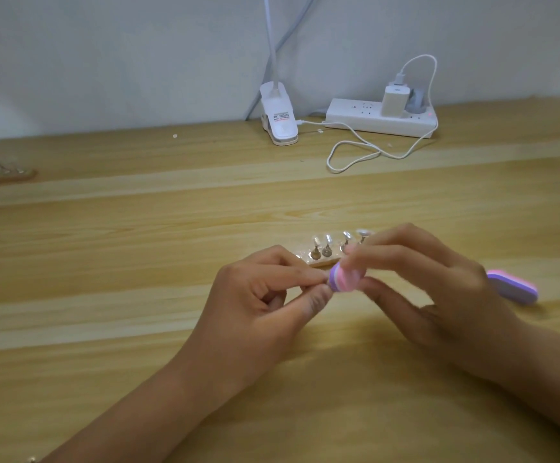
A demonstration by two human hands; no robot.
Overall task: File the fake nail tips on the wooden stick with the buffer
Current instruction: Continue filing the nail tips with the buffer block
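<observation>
Left hand (255, 295): forefinger and thumb are closing narrowly, pinching the purple end of the buffer (345, 279); whether anything smaller sits between them is too blurred to tell.
Right hand (439, 289): forefinger and thumb are gripping the buffer's other end, holding it above the table (138, 228).
Wooden stick (318, 260): lying on the table just behind the hands, carrying a row of clear nail tips (327, 240) on small metal stands.
Spare buffer (512, 287): lying flat, partly behind the right hand.
Power strip (355, 118): sitting by the wall, holding a plugged-in white charger (393, 100); its cable (355, 152) is looping across the wood.
Clip lamp (278, 118): standing beside the strip.
</observation>
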